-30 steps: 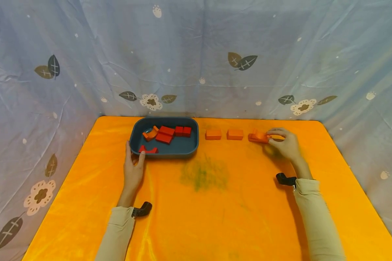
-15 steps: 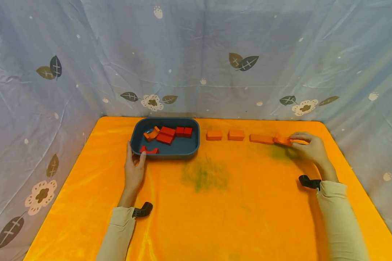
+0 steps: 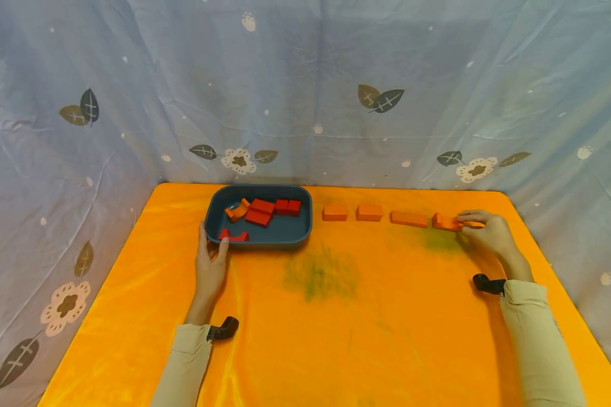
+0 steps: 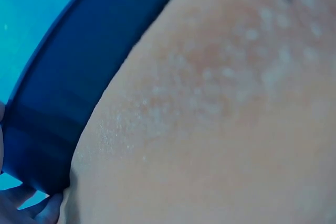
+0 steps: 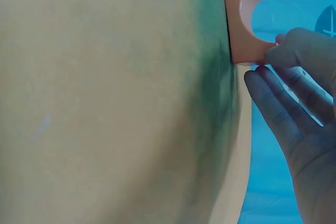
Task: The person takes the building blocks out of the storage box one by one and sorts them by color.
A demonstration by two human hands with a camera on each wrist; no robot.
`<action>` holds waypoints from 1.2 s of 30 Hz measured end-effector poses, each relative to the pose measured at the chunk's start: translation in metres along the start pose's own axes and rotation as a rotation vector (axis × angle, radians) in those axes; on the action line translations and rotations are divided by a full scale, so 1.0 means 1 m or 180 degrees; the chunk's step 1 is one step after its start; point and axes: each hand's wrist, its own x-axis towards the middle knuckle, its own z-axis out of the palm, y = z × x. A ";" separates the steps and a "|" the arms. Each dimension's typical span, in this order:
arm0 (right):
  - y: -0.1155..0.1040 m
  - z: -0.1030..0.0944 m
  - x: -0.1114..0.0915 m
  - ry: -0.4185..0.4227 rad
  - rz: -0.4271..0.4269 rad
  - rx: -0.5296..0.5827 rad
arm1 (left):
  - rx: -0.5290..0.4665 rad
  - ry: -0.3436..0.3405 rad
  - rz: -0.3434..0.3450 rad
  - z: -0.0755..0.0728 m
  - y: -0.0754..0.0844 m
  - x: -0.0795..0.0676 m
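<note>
My left hand (image 3: 211, 268) holds the near left corner of a dark blue tray (image 3: 305, 226), its thumb at the front rim and its fingers along the side. The tray's wall (image 4: 86, 72) fills the upper left of the left wrist view. At the right end of a row of orange blocks, my right hand (image 3: 491, 233) pinches one end of an orange arch block (image 3: 444, 221). Up close, the arch block (image 5: 239, 30) shows its round cutout, with my thumb at one leg. A long flat orange block (image 3: 409, 219) lies just left of it.
Two orange rectangular blocks (image 3: 335, 212) continue the row toward the tray. Inside the tray are several red blocks (image 3: 258, 216), a red arch block (image 3: 234, 235) and an orange curved block (image 3: 238, 210). Patterned cloth (image 3: 295, 102) hangs behind the yellow table (image 3: 366, 339).
My right hand has carried the orange arch block rightward from over the long flat block to the row's end, shifting it slightly further right at the last. The left hand stays on the tray.
</note>
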 end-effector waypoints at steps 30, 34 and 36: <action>-0.001 -0.003 0.007 -0.0324 0.0091 -0.0093 | -0.0032 0.0053 0.0090 0.000 -0.003 0.003; 0.000 -0.004 0.010 -0.0437 0.0155 -0.0060 | -0.0066 0.0045 0.0090 0.000 -0.003 0.005; -0.001 -0.008 0.011 -0.0511 0.0087 0.0017 | -0.0080 0.0039 0.0113 0.000 -0.003 0.005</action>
